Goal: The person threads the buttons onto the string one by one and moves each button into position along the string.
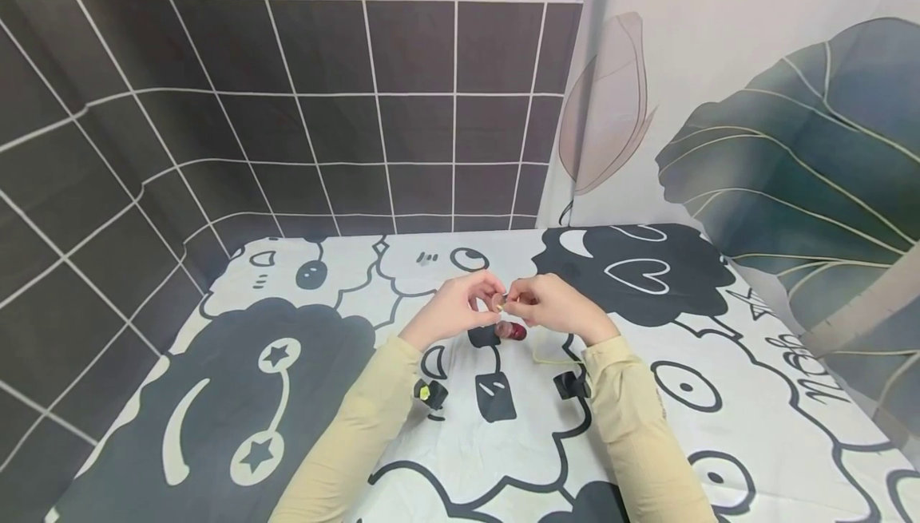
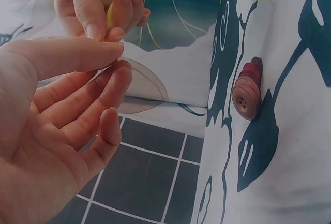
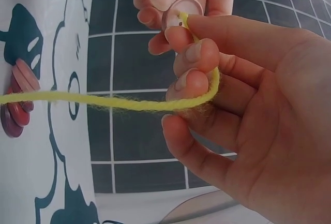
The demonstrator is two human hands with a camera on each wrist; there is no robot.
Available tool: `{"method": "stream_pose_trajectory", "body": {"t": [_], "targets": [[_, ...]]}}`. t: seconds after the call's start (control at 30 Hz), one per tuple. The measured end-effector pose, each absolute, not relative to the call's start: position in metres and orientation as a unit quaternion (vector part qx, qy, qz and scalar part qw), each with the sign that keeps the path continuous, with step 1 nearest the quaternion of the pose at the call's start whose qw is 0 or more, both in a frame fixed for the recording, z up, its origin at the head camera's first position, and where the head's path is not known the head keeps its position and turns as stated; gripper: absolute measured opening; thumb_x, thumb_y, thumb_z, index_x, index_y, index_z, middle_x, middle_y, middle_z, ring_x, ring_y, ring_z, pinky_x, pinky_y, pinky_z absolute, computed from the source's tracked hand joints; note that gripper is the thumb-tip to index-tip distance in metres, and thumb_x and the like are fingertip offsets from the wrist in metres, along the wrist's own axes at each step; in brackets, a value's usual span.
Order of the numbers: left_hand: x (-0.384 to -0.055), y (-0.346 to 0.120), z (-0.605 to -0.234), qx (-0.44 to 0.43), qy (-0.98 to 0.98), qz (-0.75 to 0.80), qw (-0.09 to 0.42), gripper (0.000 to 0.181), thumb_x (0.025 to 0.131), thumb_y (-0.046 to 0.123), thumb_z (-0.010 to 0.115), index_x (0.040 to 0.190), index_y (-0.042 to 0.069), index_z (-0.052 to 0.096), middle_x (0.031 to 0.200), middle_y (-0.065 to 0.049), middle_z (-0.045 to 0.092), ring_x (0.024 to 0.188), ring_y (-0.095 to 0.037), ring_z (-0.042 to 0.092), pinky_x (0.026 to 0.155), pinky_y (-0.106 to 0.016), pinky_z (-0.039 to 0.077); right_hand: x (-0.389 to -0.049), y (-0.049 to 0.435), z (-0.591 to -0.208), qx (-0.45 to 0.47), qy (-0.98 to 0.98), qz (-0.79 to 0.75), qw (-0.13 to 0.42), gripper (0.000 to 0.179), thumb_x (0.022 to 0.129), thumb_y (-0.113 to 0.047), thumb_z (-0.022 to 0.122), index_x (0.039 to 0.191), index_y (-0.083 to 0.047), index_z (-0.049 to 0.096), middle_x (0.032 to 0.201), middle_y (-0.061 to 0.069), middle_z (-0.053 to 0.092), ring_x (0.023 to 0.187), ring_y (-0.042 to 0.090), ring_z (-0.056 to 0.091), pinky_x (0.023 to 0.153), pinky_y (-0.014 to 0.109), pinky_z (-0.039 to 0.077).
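Observation:
My left hand (image 1: 456,303) pinches a pale pink round button (image 3: 173,25) between thumb and fingers. Facing it, my right hand (image 1: 557,303) pinches a yellow yarn (image 3: 134,102) close against the button's face. In the right wrist view the yarn's end sits at the button's holes, and its length runs back across the right fingers and off to the side. The left wrist view shows both hands' fingertips meeting, with the button mostly hidden edge-on. Below the hands, a small leaning pile of red and pink buttons (image 2: 246,99) lies on the printed cloth.
The table is covered by a white cloth (image 1: 460,451) with dark cartoon shapes. A dark tiled-pattern curtain (image 1: 323,132) rises behind, and a leaf-print hanging (image 1: 791,148) stands at right. Small black devices (image 1: 431,394) show beside the sleeves.

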State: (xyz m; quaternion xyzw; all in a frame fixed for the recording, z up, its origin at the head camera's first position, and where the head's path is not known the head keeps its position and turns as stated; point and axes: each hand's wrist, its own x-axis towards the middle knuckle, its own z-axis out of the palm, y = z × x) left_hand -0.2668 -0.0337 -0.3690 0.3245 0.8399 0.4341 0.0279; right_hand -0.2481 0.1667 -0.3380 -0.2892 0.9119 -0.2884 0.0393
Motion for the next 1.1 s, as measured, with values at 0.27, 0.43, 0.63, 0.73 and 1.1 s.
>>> {"method": "stream_pose_trajectory", "body": {"t": [0.27, 0.43, 0.63, 0.73, 1.1], "targets": [[-0.2662, -0.0329, -0.3686, 0.327, 0.835, 0.441, 0.035, 0.028, 0.082, 0.004, 0.071, 0.107, 0.011, 0.061, 0.093, -0.005, 0.071, 0.085, -0.01, 0.064, 0.072, -0.02, 0.048, -0.2494, 0.1645, -0.3398, -0.304, 0.911, -0.277, 0.015, 0.01, 0.089, -0.013, 0.063, 0.084, -0.006, 0.065, 0.062, -0.003, 0.057, 0.052, 0.004, 0.043, 0.051, 0.019, 0.036], [-0.2645, -0.0324, -0.3674, 0.327, 0.838, 0.436, 0.03, 0.028, 0.082, 0.004, 0.072, 0.107, 0.011, 0.061, 0.092, -0.005, 0.071, 0.086, -0.011, 0.064, 0.072, -0.021, 0.047, -0.2486, 0.1635, -0.3391, -0.302, 0.912, -0.275, 0.01, 0.008, 0.089, -0.01, 0.063, 0.084, -0.005, 0.066, 0.058, -0.007, 0.049, 0.052, 0.004, 0.039, 0.051, 0.018, 0.032], [-0.263, -0.0322, -0.3656, 0.326, 0.845, 0.423, 0.024, 0.028, 0.082, 0.006, 0.072, 0.107, 0.012, 0.061, 0.091, -0.004, 0.071, 0.086, -0.012, 0.064, 0.073, -0.02, 0.048, -0.2478, 0.1629, -0.3385, -0.306, 0.91, -0.279, 0.005, 0.007, 0.089, -0.009, 0.063, 0.085, -0.004, 0.066, 0.057, -0.007, 0.047, 0.052, 0.004, 0.038, 0.051, 0.018, 0.031], [-0.2636, -0.0323, -0.366, 0.326, 0.845, 0.424, 0.024, 0.027, 0.082, 0.008, 0.073, 0.106, 0.012, 0.061, 0.091, -0.004, 0.071, 0.085, -0.011, 0.064, 0.072, -0.02, 0.048, -0.2478, 0.1625, -0.3385, -0.305, 0.909, -0.282, 0.006, 0.008, 0.09, -0.01, 0.063, 0.085, -0.004, 0.066, 0.059, -0.004, 0.053, 0.054, 0.005, 0.041, 0.052, 0.018, 0.033], [-0.2629, -0.032, -0.3641, 0.326, 0.848, 0.418, 0.005, 0.03, 0.081, 0.014, 0.077, 0.108, 0.011, 0.067, 0.089, -0.003, 0.071, 0.081, -0.011, 0.063, 0.069, -0.019, 0.048, -0.2502, 0.1649, -0.3394, -0.31, 0.902, -0.3, 0.028, 0.013, 0.094, -0.009, 0.057, 0.084, -0.005, 0.064, 0.062, -0.001, 0.056, 0.055, 0.005, 0.045, 0.052, 0.019, 0.035]]}}
